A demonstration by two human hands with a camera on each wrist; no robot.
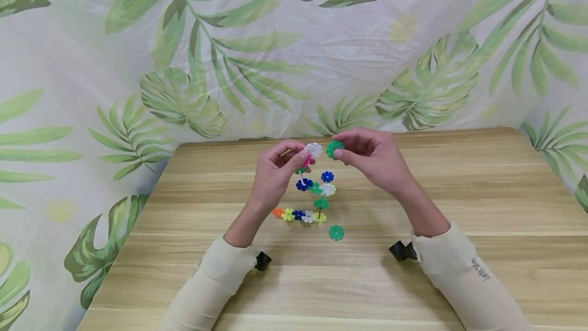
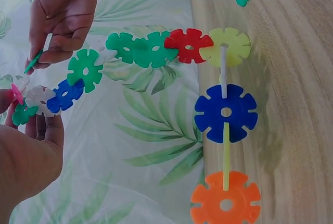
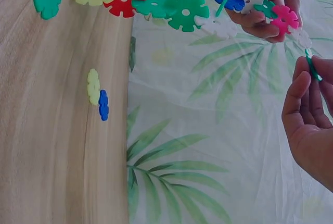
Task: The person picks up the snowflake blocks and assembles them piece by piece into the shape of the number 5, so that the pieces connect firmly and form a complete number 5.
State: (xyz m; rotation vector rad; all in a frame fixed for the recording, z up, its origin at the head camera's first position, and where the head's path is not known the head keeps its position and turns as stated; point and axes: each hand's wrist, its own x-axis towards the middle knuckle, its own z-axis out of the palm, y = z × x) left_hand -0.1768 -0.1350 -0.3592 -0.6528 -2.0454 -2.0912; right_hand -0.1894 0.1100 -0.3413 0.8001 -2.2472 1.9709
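My left hand (image 1: 273,172) pinches the upper end of a chain of notched plastic snowflake discs at a pink disc (image 3: 284,19). A white disc (image 1: 314,149) sticks out at that end. From my fingers the chain runs down through green, blue and red discs to a yellow disc (image 2: 229,47), then along the table to an orange disc (image 2: 226,201). Between thumb and fingers my right hand (image 1: 378,160) holds a single green disc (image 1: 334,149), close beside the white disc and edge-on in the right wrist view.
A loose green disc (image 1: 336,233) lies on the wooden table (image 1: 459,193) in front of the chain. Past the chain are a blue disc (image 3: 104,105) and a yellow disc (image 3: 93,86). A leaf-patterned cloth (image 1: 257,65) hangs behind the table.
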